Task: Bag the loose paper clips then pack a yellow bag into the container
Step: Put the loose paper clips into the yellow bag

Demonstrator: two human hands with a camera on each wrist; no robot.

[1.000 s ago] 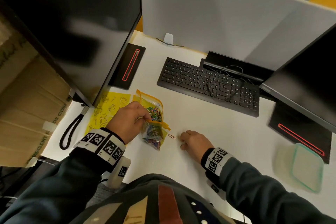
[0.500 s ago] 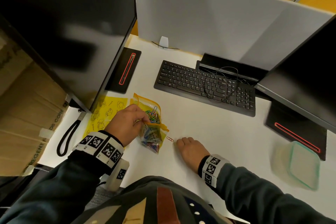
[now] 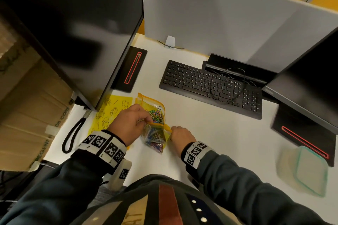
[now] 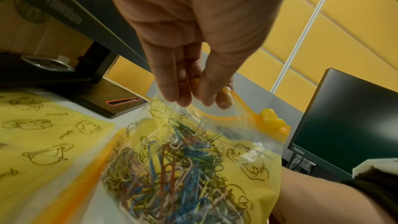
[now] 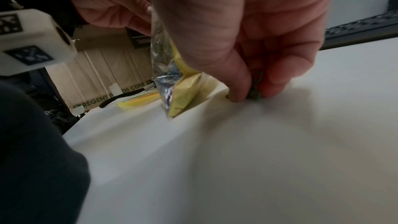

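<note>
A clear-and-yellow zip bag [image 3: 155,139] [image 4: 183,168] stuffed with coloured paper clips stands on the white desk. My left hand [image 3: 147,121] [image 4: 197,98] pinches its orange zip strip and holds the top up. The yellow duck slider [image 4: 271,122] sits at the strip's far end. My right hand [image 3: 173,130] [image 5: 255,93] is down on the desk just right of the bag, thumb and finger pinching a small loose paper clip [image 5: 256,79]. A second bag of clips [image 3: 155,110] lies behind, and a flat yellow bag [image 3: 109,113] lies to the left. The pale lidded container [image 3: 301,170] stands far right.
A black keyboard [image 3: 210,87] with a loose cable lies behind the bags. Two monitors rise at left [image 3: 73,33] and right [image 3: 311,78], each on a black base [image 3: 130,69]. A black strap [image 3: 71,137] lies at the desk's left edge beside cardboard boxes [image 3: 27,115].
My right hand has slid left along the desk to the loose clip beside the bag and now covers it. My left hand keeps hold of the bag's top.
</note>
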